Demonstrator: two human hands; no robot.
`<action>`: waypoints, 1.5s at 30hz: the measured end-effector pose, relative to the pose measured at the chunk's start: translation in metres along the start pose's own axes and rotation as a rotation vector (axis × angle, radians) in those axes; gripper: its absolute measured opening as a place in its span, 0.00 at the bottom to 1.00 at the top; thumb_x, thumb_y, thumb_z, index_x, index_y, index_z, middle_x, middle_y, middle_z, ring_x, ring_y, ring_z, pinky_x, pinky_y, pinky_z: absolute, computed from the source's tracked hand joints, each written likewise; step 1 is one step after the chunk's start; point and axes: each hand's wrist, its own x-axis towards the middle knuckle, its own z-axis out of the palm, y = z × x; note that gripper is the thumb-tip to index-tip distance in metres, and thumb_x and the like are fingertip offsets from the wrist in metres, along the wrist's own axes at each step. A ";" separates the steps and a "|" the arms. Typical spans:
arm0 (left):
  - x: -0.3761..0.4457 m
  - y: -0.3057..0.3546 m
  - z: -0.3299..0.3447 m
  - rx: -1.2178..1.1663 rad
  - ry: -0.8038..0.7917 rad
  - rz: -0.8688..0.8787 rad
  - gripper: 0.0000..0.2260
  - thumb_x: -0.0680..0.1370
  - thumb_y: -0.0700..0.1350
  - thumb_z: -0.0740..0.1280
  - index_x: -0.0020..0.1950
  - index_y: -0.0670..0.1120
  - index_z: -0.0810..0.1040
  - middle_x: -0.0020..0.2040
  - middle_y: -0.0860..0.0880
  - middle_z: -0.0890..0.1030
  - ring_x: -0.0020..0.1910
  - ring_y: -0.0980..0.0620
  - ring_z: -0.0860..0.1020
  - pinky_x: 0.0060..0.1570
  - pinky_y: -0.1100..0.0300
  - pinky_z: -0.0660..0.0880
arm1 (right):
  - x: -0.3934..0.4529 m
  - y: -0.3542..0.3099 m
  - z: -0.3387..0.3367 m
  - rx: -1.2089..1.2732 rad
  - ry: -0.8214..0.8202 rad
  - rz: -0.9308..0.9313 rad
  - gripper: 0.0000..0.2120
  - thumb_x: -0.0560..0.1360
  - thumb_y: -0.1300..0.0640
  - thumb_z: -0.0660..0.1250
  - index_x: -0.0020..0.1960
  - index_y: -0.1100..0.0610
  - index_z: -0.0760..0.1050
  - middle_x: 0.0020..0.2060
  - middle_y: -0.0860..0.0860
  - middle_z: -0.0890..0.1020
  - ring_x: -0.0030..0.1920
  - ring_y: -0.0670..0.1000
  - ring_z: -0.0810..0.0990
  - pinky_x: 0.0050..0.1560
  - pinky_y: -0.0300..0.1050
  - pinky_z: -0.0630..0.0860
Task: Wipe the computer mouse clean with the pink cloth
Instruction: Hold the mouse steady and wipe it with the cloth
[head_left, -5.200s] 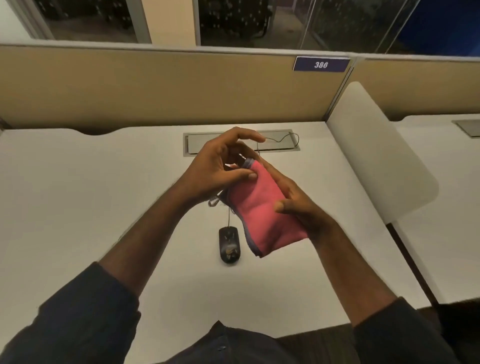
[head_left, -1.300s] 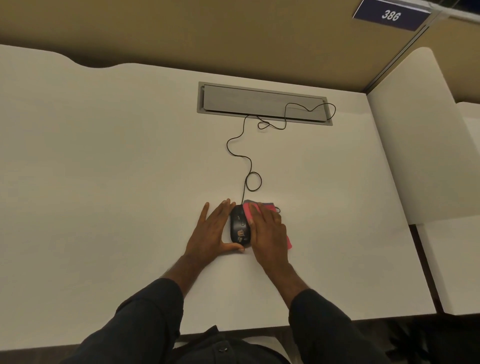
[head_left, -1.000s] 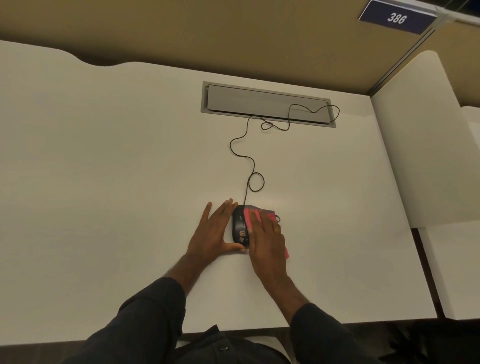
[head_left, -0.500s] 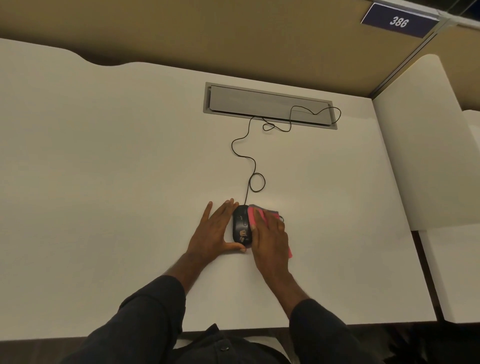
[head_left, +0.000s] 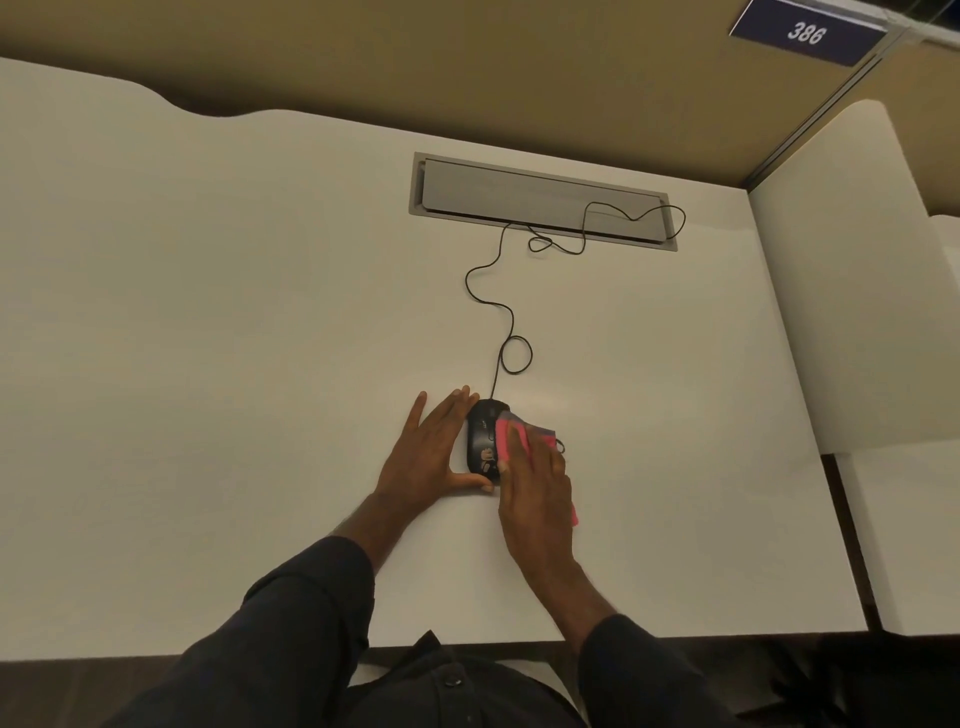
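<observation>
Head view: left hand (head_left: 426, 457), fingers straight and together, braces the mouse (head_left: 480, 441); right hand (head_left: 535, 483) presses the cloth (head_left: 506, 434) flat-fingered on the mouse's right side. Best kept braced, stroking lengthwise, clear of the cord (head_left: 511, 332).

L hand (head_left: 427, 451) flat, fingers straight; R hand (head_left: 535, 483) flat, palm down.

White desk (head_left: 208, 364), tan partition (head_left: 467, 67)

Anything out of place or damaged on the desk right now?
Nothing damaged or spilled. Only the mouse cable lies loose and kinked, with a small loop just beyond the mouse and a tangle by the grey hatch.
</observation>
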 end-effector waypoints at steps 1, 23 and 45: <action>0.000 0.000 0.000 -0.001 0.000 0.000 0.54 0.65 0.81 0.55 0.81 0.49 0.47 0.81 0.48 0.54 0.80 0.52 0.50 0.78 0.43 0.43 | -0.006 0.001 0.002 0.007 0.031 -0.005 0.37 0.67 0.59 0.80 0.71 0.65 0.70 0.66 0.66 0.76 0.65 0.69 0.76 0.59 0.65 0.75; 0.001 -0.002 0.002 0.008 0.000 0.004 0.53 0.66 0.79 0.57 0.81 0.50 0.46 0.81 0.49 0.53 0.78 0.57 0.46 0.78 0.46 0.40 | 0.004 0.012 0.006 0.204 0.087 -0.074 0.29 0.77 0.66 0.68 0.76 0.63 0.63 0.74 0.60 0.68 0.75 0.62 0.65 0.69 0.67 0.68; 0.001 -0.004 0.004 -0.027 0.045 0.007 0.54 0.66 0.80 0.58 0.81 0.48 0.47 0.80 0.52 0.52 0.77 0.64 0.40 0.78 0.46 0.41 | 0.063 -0.012 -0.024 0.142 -0.130 -0.005 0.27 0.79 0.55 0.66 0.76 0.49 0.64 0.75 0.51 0.68 0.76 0.56 0.63 0.70 0.61 0.68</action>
